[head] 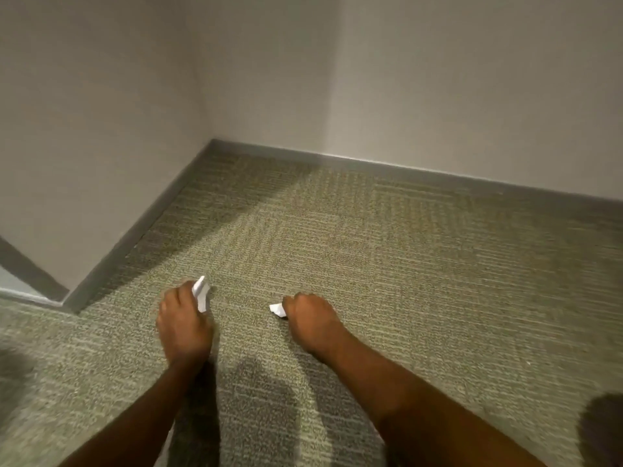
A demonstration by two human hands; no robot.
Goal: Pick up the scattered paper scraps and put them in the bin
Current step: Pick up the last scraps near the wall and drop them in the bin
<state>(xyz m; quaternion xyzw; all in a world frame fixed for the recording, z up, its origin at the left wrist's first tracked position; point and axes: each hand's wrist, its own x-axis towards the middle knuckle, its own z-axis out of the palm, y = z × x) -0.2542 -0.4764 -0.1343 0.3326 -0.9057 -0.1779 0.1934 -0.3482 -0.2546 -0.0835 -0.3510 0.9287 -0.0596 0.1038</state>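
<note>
Both of my arms reach forward over a grey-green carpet. My left hand [183, 323] holds a white paper scrap [201, 293] that sticks out past its fingertips. My right hand [312, 321] is curled round a second white paper scrap [278, 310], which shows at the left side of the fist. Both hands are just above the floor, roughly a hand's width apart. No bin is in view.
The carpet [404, 264] runs to a grey baseboard [371, 165] under plain walls that meet in a corner at the back. A wall corner juts out at the left [67, 298]. A dark shape [603, 429] sits at the lower right edge.
</note>
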